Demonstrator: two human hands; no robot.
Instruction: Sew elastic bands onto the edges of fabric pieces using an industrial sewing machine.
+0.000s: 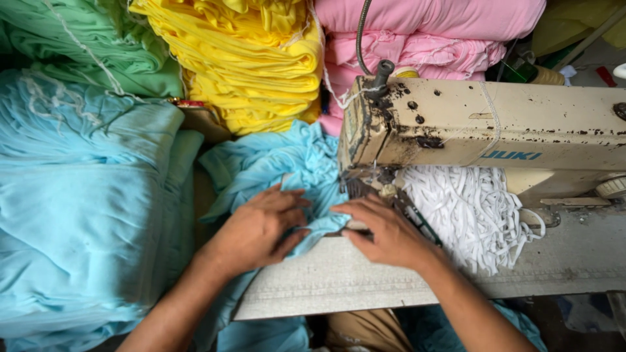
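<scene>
far left: light blue fabric heap [85, 215], green stack [91, 45] behind it; yellow stack [248, 58] at centre rear; left hand [257, 228] flat on the light blue cloth piece [287, 169], grip released, fingers spread; right hand [385, 231] pinching the cloth's edge below the sewing machine head [482, 124]; cloth lies on the worktop [339, 280]; white elastic tangle [469, 208] right; pink stack [430, 32] behind.

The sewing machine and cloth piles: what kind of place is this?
Probably a small garment workshop. A worn industrial sewing machine, stacked yellow cloth and pink cloth, and white elastic strips show it.
</scene>
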